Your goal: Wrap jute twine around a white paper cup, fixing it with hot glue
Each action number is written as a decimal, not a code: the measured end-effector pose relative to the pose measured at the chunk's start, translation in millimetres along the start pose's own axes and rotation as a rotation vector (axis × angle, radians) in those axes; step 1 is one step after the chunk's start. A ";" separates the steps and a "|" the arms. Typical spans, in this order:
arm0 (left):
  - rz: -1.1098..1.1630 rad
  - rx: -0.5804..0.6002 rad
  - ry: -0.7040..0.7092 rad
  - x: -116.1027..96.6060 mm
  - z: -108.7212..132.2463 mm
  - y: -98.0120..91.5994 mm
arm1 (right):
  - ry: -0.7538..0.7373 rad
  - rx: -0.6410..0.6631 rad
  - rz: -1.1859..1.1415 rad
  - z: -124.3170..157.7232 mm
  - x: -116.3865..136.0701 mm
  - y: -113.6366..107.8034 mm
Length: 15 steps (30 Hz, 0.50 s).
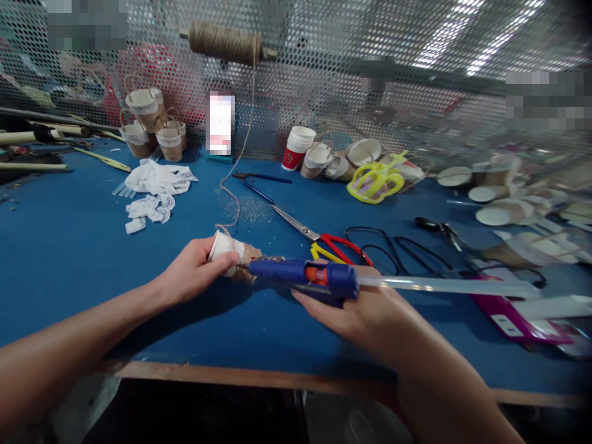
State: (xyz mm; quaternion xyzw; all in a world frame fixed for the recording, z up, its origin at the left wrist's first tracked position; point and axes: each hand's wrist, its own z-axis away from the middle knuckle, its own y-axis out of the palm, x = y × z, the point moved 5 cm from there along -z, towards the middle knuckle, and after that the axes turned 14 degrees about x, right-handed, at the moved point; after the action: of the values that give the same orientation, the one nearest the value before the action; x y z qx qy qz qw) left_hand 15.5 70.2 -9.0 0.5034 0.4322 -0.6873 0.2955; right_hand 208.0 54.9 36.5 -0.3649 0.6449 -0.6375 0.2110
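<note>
My left hand [198, 268] is closed around a small paper cup [226, 248] lying on its side, its mouth toward the upper left. Brown twine covers the lower part of the cup, and a strand of twine [238, 209] runs from it up to a spool [225, 43]. My right hand [358, 311] grips a blue hot glue gun [282, 271], partly hiding its handle. A long clear glue stick [439, 285] sticks out of the gun's back. The nozzle is at the twine-wrapped part of the cup; whether it touches is unclear.
Red-handled scissors [319, 237] and blue-handled pliers [263, 178] lie beyond my hands. White lace [160, 177] and finished cups [145, 114] are at the left. Stacked paper cups [300, 148] stand at the back, before a perforated metal screen [319, 68]. A black cord [388, 237] lies at the right.
</note>
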 end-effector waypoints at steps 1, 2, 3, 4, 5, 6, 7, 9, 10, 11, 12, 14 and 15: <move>-0.011 -0.009 -0.008 0.4 0.2 -0.4 | -0.018 0.002 0.067 1.2 1.5 1.2; -0.018 -0.015 -0.013 0.6 0.3 -0.7 | -0.044 0.008 0.152 2.4 3.5 2.5; -0.017 -0.016 -0.014 0.5 0.3 -0.6 | -0.067 0.010 0.229 3.2 5.3 3.3; -0.010 -0.018 -0.013 0.2 0.4 -0.5 | -0.073 0.008 0.272 3.5 6.2 3.5; -0.004 -0.020 -0.013 -0.1 0.3 -0.4 | -0.081 0.017 0.302 3.1 7.1 3.5; 0.001 -0.022 -0.014 -0.6 0.3 -0.2 | -0.096 0.026 0.329 2.0 8.6 3.1; 0.005 -0.024 -0.014 -1.1 0.3 0.1 | -0.113 0.026 0.360 0.6 10.3 1.6; 0.000 -0.021 -0.001 -2.5 0.7 0.8 | -0.145 0.018 0.420 -3.3 13.5 -3.3; -0.005 -0.015 0.015 -3.5 1.1 1.4 | -0.155 0.018 0.434 -5.6 14.3 -6.1; -0.011 -0.007 0.035 -4.5 1.7 1.9 | -0.166 0.022 0.436 -7.7 14.7 -8.9; -0.024 -0.002 0.055 -5.3 2.6 2.3 | -0.172 0.031 0.429 -9.6 14.3 -11.2; -0.073 -0.005 0.099 -6.9 4.7 2.4 | -0.170 0.053 0.382 -11.6 11.7 -13.9; -0.105 -0.013 0.121 -7.7 5.9 2.2 | -0.152 0.049 0.336 -11.5 9.1 -14.8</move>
State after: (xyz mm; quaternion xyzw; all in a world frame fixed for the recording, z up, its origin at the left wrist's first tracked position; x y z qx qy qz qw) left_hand 17.2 63.8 -1.7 0.5190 0.4794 -0.6673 0.2356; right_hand 196.6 57.1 53.8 -0.2938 0.6631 -0.5795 0.3716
